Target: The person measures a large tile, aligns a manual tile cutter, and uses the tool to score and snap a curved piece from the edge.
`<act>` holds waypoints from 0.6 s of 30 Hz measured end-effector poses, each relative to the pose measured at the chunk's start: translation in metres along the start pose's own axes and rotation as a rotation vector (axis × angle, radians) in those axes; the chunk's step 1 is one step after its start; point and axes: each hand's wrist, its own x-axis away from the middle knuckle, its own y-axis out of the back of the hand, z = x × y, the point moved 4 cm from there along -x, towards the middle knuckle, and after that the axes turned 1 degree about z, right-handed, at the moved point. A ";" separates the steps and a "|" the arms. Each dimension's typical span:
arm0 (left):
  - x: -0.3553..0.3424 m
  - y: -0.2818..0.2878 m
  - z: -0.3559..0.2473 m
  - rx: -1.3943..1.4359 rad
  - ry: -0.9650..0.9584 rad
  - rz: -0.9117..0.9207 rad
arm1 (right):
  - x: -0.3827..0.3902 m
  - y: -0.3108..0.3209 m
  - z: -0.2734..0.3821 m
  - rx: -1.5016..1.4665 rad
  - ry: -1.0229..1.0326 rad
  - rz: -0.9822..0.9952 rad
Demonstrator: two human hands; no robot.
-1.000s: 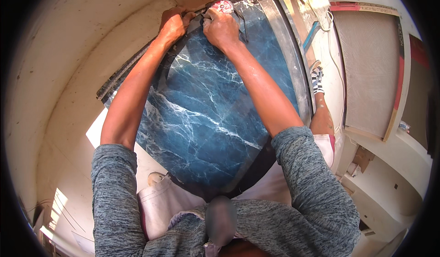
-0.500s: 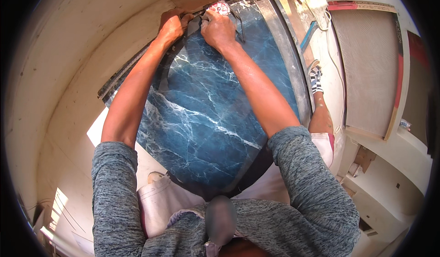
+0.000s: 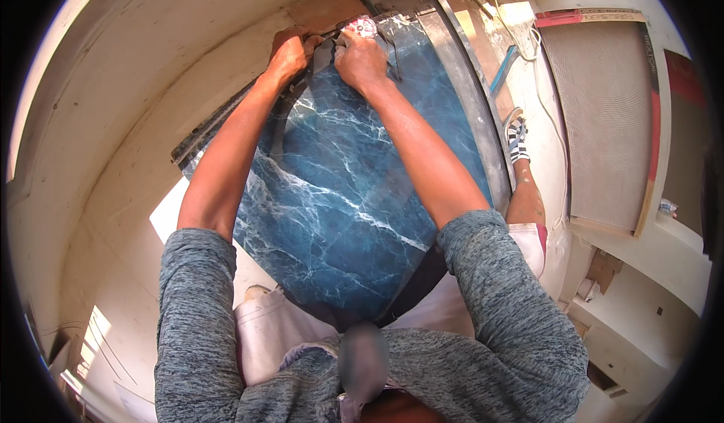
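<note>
A large blue tile (image 3: 332, 189) with white veins lies in front of me, its near end by my thighs. My right hand (image 3: 362, 61) is closed at the tile's far edge on what looks like a tape measure (image 3: 360, 26), round, red and white, with a black strap hanging to its right. Just left of it, my left hand (image 3: 290, 55) is closed with finger and thumb pinched at the far left edge. A thin strip seems to run between the two hands. What the left fingers hold is too small to make out.
A long metal bar (image 3: 464, 83) runs along the tile's right side, and a dark bar (image 3: 219, 117) lies at its left edge. Beyond my right foot (image 3: 517, 140) a cable (image 3: 544, 95) trails past a blue tool (image 3: 504, 70). A ridged panel (image 3: 603, 121) rests at the right.
The view has shifted slightly, so the tile's far end sits lower in the picture. Both hands stay at the far edge in nearly the same grip.
</note>
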 end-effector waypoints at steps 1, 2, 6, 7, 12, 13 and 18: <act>0.000 -0.002 -0.001 0.010 0.013 0.000 | -0.004 -0.001 -0.001 0.017 0.009 0.011; -0.001 -0.002 0.001 0.014 0.027 -0.006 | -0.008 -0.001 0.001 0.028 0.025 0.022; -0.002 -0.003 0.005 -0.040 0.032 0.006 | -0.003 -0.002 0.003 0.040 0.039 -0.007; -0.003 -0.004 0.005 -0.035 0.035 0.000 | -0.005 -0.003 0.003 0.047 0.041 -0.008; -0.002 0.001 0.003 0.001 0.079 0.034 | -0.004 0.006 0.005 -0.004 0.049 0.021; -0.004 0.002 0.000 -0.004 0.048 0.013 | -0.002 0.011 0.004 -0.055 0.056 -0.002; 0.000 0.002 -0.003 -0.018 0.013 -0.029 | -0.009 0.038 -0.004 -0.166 0.008 -0.084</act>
